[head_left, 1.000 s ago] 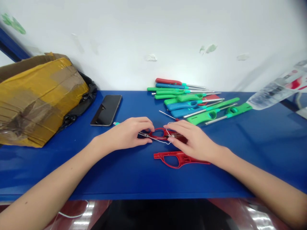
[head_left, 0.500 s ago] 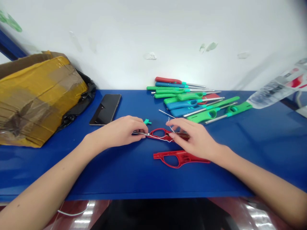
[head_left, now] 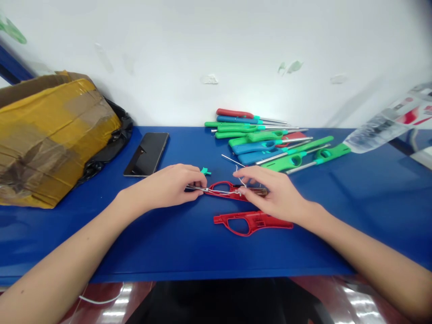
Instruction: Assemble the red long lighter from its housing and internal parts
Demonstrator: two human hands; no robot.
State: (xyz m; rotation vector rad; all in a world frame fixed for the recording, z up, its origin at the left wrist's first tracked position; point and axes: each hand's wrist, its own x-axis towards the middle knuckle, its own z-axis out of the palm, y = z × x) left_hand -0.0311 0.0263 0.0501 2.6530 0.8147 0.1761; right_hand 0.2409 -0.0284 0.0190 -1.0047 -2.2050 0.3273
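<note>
My left hand (head_left: pixel 184 183) is closed in a pinch on a thin metal lighter tube (head_left: pixel 194 187), whose end meets one red lighter shell half (head_left: pixel 219 183). A thin white wire (head_left: pixel 224 192) runs from the tube along this shell toward my right hand (head_left: pixel 273 186). The right thumb and fingers are bent around the wire, partly hiding it and the inside of the shell. Just behind the left fingers lies a small teal trigger piece (head_left: pixel 205 171). The other red shell half (head_left: pixel 266 221) rests nearer me, below the right hand.
Behind the hands lies a pile of green, blue and red stick lighters (head_left: pixel 259 146). At the left are a black phone (head_left: pixel 146 154) and a taped cardboard box (head_left: pixel 57 139). A plastic bottle (head_left: pixel 374 130) lies at the right, on the blue table (head_left: pixel 162 252).
The white wire, which sagged over the front of the shell, now runs straighter along it to my right fingertips. My left hand stays on the tube.
</note>
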